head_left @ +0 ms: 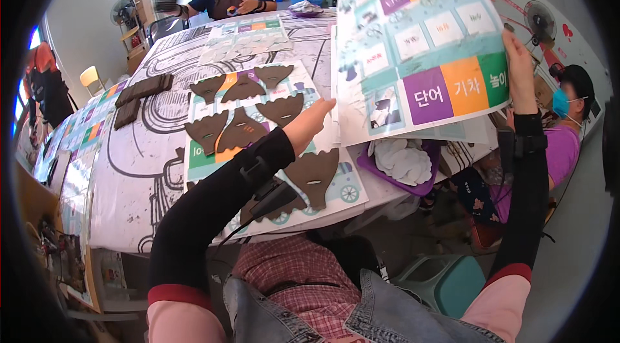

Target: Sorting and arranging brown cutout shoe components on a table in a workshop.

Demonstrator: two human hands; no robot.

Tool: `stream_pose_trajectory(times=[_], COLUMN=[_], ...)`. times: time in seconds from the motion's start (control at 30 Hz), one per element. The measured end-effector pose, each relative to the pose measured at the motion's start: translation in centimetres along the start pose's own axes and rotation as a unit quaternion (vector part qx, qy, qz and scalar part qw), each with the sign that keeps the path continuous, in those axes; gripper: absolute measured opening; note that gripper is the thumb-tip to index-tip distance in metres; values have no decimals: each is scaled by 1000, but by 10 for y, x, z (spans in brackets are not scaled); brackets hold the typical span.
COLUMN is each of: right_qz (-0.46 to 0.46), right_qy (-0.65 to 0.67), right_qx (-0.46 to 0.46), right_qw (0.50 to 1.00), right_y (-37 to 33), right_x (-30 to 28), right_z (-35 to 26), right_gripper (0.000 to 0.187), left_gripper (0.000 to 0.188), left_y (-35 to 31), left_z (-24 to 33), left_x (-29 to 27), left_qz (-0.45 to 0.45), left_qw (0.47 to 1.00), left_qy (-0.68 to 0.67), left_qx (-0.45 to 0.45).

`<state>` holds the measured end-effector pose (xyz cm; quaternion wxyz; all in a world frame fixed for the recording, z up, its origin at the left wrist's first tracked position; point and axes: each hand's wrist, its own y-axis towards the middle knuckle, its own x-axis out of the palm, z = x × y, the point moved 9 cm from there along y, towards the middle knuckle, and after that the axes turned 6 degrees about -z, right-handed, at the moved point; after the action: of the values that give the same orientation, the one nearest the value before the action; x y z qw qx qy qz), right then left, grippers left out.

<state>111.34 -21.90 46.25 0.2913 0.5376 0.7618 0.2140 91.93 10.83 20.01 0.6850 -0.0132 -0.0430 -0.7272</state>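
Observation:
A large printed sheet (394, 78) with purple, orange and green blocks and teal pictures is raised and tilted at the right of the table. My right hand (520, 75) grips its right edge, fingers partly behind it. At the lower left edge, my left hand (309, 126) closes with thumb and fingertips on the sheet; what lies behind is hidden. Beneath my left forearm, a similar sheet (352, 196) lies flat, bearing several dark brown scallop-edged cut pieces (313, 178). Other paper edges show under the raised sheet.
A purple basket (434, 172) of white cut pieces sits at the table's right edge. Brown stacked strips (139, 94) lie left, and another sheet (248, 39) lies farther back. One person sits across, another at right. A green stool (445, 285) stands below.

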Motion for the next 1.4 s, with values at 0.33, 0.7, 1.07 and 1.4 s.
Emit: stream_pose_trajectory(times=[0.33, 0.7, 1.07, 1.4], right_qz=[-143, -406, -396, -372], right_qy=[70, 197, -309, -540], right_qx=[13, 161, -127, -305], right_qw=[987, 878, 856, 691], right_y=[-58, -225, -207, -212], right_x=[155, 359, 308, 292], right_z=[-25, 32, 41, 49], right_gripper=[41, 43, 54, 39], left_gripper=[61, 58, 58, 54], left_y=[-182, -383, -363, -361], left_z=[118, 46, -3, 4], left_x=[-108, -145, -167, -172], left_qz=[288, 383, 379, 373], left_qw=[931, 916, 924, 926], left_qy=[103, 104, 51, -37], left_qx=[199, 57, -3, 38])
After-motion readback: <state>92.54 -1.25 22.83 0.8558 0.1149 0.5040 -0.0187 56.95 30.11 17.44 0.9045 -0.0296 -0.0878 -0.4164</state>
